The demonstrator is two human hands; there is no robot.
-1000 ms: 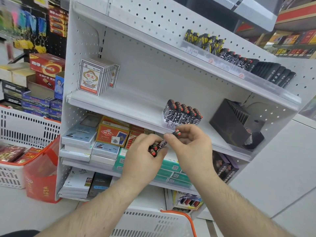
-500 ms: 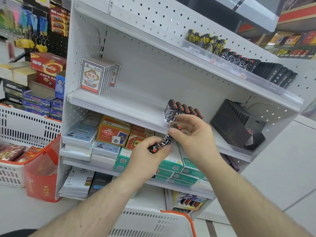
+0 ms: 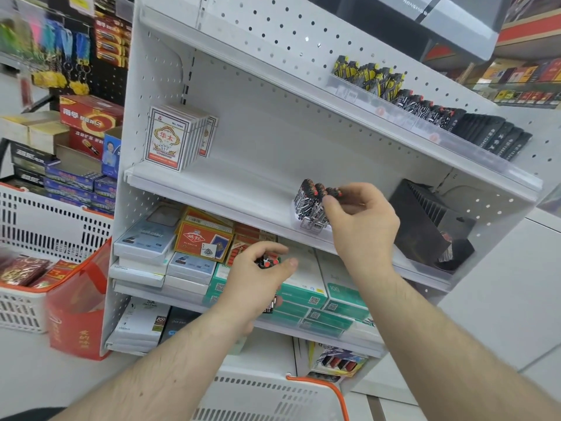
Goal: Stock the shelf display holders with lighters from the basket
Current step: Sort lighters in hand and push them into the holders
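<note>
At the far left a white basket [image 3: 45,226] with an orange rim stands on the floor beside the white shelf unit [image 3: 212,189]. A stack of card packs [image 3: 170,138] stands at the left of the middle shelf. Lower and nearer, the left hand [image 3: 258,278] curls around a small bunch of lighters [image 3: 268,262], whose red-and-black tops show between thumb and fingers, in front of the boxed goods on the shelf below. Up and to the right, the right hand [image 3: 361,220] pinches one lighter [image 3: 332,192] at the row of lighters [image 3: 309,205] standing in the clear holder on the middle shelf. A black holder [image 3: 425,226] sits further right.
</note>
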